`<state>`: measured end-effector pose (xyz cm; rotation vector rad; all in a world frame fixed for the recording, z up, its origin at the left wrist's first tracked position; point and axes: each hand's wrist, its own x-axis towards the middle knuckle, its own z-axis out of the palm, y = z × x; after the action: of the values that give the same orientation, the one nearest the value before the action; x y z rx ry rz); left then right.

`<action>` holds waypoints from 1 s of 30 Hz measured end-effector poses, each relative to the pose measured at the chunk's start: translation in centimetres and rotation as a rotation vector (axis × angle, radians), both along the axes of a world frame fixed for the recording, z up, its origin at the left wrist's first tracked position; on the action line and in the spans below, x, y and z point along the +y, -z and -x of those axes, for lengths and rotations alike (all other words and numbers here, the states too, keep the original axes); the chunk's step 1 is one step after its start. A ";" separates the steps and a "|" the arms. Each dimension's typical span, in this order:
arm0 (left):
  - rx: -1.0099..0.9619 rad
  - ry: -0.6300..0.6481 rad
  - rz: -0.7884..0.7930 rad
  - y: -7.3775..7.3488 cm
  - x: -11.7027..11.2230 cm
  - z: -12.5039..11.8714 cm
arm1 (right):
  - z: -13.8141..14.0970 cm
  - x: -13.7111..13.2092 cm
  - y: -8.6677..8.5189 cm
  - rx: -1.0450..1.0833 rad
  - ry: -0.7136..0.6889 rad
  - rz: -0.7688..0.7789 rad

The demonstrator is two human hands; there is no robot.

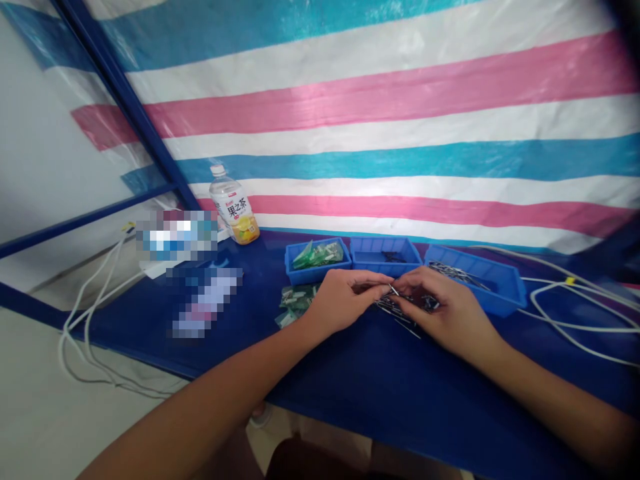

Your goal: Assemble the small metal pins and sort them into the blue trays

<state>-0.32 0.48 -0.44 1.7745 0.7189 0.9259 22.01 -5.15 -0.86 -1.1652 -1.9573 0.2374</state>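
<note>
Behind the middle bin (367, 256) hangs a striped sheet (350, 110), and under that bin spreads a dark blue table (360, 380). The work looks partway along — thin rods (457, 273) lie in the right bin (503, 295) just beside the middle one, while a loose pile (393, 306) still waits in front of it. There the left hand (345, 297) seems pinched on a small metal pin (394, 289); the right hand (453, 313) curls close by — whether it grips anything, I cannot tell.

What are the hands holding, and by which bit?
A small shiny piece, between the left hand and right hand; which part each grips is unclear.
</note>
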 end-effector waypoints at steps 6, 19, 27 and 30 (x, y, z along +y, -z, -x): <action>-0.089 -0.023 0.114 0.1 0.1 0.0 | 0.1 -0.2 -0.3 -0.008 -0.068 0.000; -0.155 -0.107 0.100 0.0 0.2 -0.3 | 0.2 -0.6 -0.6 0.122 0.175 -0.007; -0.126 -0.011 0.090 0.0 0.1 -0.2 | -0.1 -0.3 -0.2 0.003 0.054 0.013; -0.164 0.015 0.108 -0.1 0.0 -0.3 | -0.1 -0.2 0.0 -0.004 0.025 0.050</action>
<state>-0.01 0.46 -0.36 1.5867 0.6374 0.9916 22.15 -5.37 -0.87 -1.2230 -1.9490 0.2728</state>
